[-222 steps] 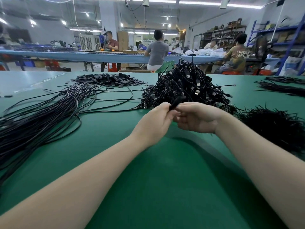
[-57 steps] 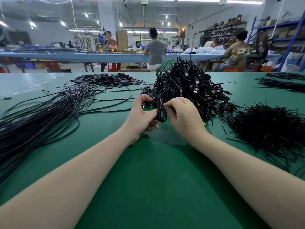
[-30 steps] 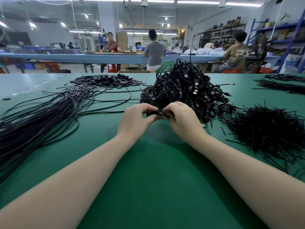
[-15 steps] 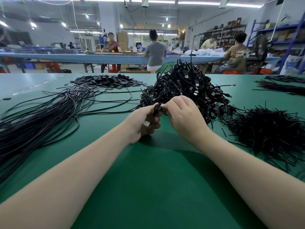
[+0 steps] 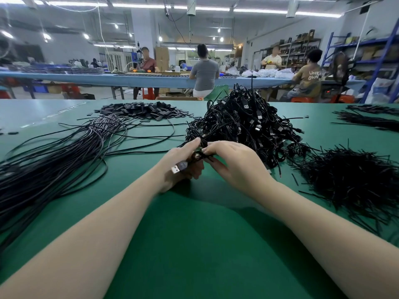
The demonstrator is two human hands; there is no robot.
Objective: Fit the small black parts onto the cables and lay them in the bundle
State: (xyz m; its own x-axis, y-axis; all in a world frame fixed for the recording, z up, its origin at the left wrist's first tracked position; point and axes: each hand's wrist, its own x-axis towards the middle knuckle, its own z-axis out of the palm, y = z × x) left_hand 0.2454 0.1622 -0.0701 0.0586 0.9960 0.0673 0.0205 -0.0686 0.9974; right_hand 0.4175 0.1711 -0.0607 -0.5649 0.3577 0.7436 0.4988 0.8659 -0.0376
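Observation:
My left hand (image 5: 183, 162) grips a coiled black cable (image 5: 200, 155) whose silver USB plug (image 5: 178, 168) sticks out below the palm. My right hand (image 5: 235, 162) pinches the same cable's loop close to the left fingertips. Both hands hover just in front of a tall heap of coiled USB cables (image 5: 248, 124). A long bundle of straight black cables (image 5: 54, 156) fans across the table's left side. A flat pile of small black parts (image 5: 142, 110) lies at the far left centre. I cannot tell whether a small part sits on the held cable.
A mound of short thin black pieces (image 5: 354, 180) lies at the right, with more thin black bundles (image 5: 367, 119) at the far right. The green table (image 5: 194, 244) stretches toward me. Several people sit at a blue bench (image 5: 129, 79) beyond.
Both hands dropped slightly toward me with the cable. The left hand turned so the silver USB plug now pokes out below its palm.

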